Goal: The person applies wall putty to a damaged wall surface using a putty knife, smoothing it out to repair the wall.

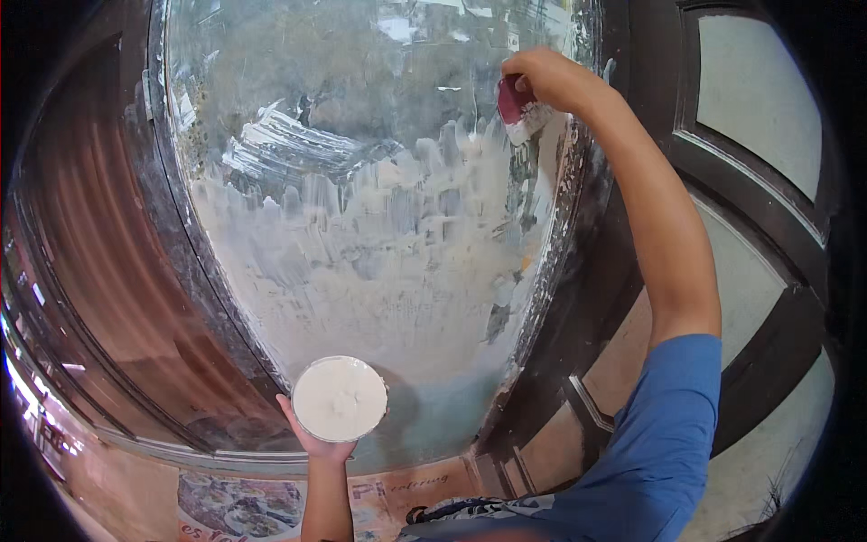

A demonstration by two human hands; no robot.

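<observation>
My left hand [316,441] grips a round tub [340,399] of thick white paint from below, its thumb along the left side. The tub is held level in front of the panel's lower part. Higher up, at the right side, my right hand [549,78] is closed round the dark red handle of a paintbrush [512,101]. White-coated bristles point down against or very near the panel [361,271], whose contact I cannot tell exactly. Streaky white paint covers the panel's lower and middle parts; grey surface with scattered white smears shows above.
Dark, paint-flecked frame edges [542,298] border the panel. A brown wooden panel [99,226] stands at the left. On the right are dark frames with pale panels [759,104]. A printed sheet [244,506] lies below, at the foot of the panel.
</observation>
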